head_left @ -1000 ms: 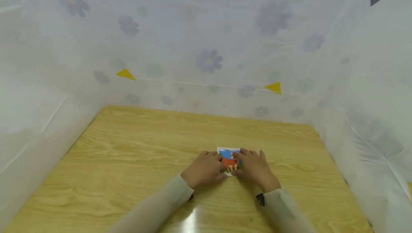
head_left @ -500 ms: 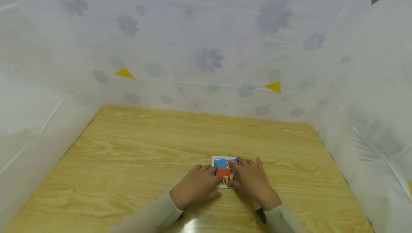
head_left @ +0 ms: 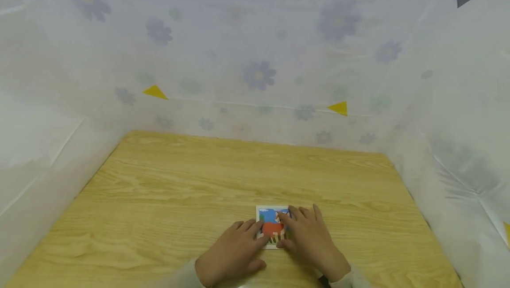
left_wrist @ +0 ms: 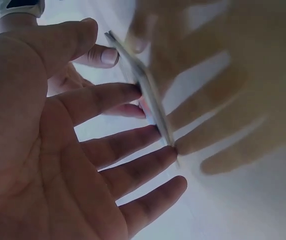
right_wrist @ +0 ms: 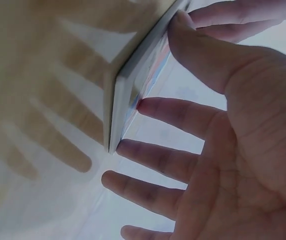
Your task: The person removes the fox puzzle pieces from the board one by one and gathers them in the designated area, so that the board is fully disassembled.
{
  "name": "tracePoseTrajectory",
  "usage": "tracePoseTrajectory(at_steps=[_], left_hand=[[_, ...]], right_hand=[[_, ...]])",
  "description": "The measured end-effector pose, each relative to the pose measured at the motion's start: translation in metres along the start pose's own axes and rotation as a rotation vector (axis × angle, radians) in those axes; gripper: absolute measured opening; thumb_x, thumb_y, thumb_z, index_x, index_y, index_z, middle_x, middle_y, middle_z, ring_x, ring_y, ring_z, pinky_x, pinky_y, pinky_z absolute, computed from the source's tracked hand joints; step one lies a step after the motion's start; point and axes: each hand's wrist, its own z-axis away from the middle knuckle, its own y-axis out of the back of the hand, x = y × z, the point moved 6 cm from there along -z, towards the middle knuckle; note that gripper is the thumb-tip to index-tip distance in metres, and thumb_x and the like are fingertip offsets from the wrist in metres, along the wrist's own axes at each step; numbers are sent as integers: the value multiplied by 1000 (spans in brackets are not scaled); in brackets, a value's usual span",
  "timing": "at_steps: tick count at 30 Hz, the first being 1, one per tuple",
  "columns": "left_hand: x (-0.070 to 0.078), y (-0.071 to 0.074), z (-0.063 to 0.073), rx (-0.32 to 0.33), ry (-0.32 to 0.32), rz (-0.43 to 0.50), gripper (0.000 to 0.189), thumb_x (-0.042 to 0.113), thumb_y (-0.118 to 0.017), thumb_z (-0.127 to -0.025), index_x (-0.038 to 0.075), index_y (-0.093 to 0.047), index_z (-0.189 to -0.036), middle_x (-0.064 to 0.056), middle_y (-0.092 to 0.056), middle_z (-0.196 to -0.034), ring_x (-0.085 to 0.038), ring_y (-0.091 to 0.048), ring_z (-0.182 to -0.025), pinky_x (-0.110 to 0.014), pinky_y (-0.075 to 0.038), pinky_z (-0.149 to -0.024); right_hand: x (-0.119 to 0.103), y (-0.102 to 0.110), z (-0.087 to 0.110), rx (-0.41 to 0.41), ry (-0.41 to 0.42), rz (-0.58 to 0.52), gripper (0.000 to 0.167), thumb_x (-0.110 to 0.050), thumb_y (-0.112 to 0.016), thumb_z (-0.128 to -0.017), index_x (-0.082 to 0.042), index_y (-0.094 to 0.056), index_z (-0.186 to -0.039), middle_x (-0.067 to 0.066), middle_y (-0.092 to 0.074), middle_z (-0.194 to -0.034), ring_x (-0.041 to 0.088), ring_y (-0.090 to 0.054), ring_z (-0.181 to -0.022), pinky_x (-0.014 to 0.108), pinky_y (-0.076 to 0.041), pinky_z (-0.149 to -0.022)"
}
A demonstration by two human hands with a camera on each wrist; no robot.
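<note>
Card (head_left: 272, 227) has slid approx. toward 7 o'clock vs. 1 s ago, closer to the near side of the table (head_left: 179, 190), w/ L hand (head_left: 233, 252) and R hand (head_left: 311, 239) shifting along w/ it. It's now lying flat on the tabletop, approx. 5 o'clock of the middle. L hand: fingers relaxed, nearly straight, tips touching card's 9 o'clock side, thumb off it at approx. 7. R hand: fingers extended, fairly wide; index on the picture at approx. 2 o'clock, middle finger at the 1 o'clock corner, thumb at the 5 o'clock edge. No firm grip visible either side. Progress, est.: picture looks whole where it shows, so the laying-flat part seems done; hands aren't off yet, and how much is left can't be judged. Hidden: card's 3 o'clock edge, under R hand; bits of the 8 o'clock side, under L fingers. Both wrist views show card almost edge-on, so picture's n/a there; can't tell if it's 1 pc. or several. Dark item (head_left: 324, 282) by R cuff (head_left: 347, 280): cut off, unclear.
</note>
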Motion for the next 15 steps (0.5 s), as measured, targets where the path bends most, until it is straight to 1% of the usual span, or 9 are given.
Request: tracePoseTrajectory(at_steps=[5,7,9,13,15], left_hand=[[7,-2,11,31,-37,-32,69,63,-64,-94,22,-57,-148,-10,-55,-148,-29,-56,-131,-43,-54,-98],[7,-3,13,32,-44,-49,68,65,-64,-93,24,-57,-147,-9,-55,-148,-29,-57,-130,-43,-55,-97],[7,-4,15,17,-45,-55,67,65,-63,-93,25,-58,-147,-8,-55,-148,-28,-57,-130,-43,-54,-97],[8,-6,15,19,-42,-62,64,66,-62,-94,26,-60,-144,-7,-57,-145,-29,-58,-128,-43,-54,-97],[8,-7,15,25,-36,-62,63,66,-63,-93,26,-60,-142,-7,-58,-143,-29,-58,-127,-43,-54,-97]], right_hand=[[-2,-4,9,6,9,4,75,-64,-75,-82,-20,-64,-142,17,-58,-145,45,-55,-129,74,-27,-111],[-4,-4,12,7,13,-2,75,-64,-73,-82,-19,-63,-142,18,-57,-146,45,-54,-130,75,-26,-111],[-7,-4,13,8,19,-6,75,-63,-73,-83,-18,-63,-142,19,-57,-145,46,-54,-130,75,-27,-110],[-13,0,13,-5,41,-28,73,-59,-76,-83,-14,-64,-140,21,-58,-143,49,-51,-133,75,-29,-110],[-17,3,9,14,68,-37,66,-53,-81,-82,-13,-67,-133,21,-60,-138,49,-51,-132,73,-33,-108]])
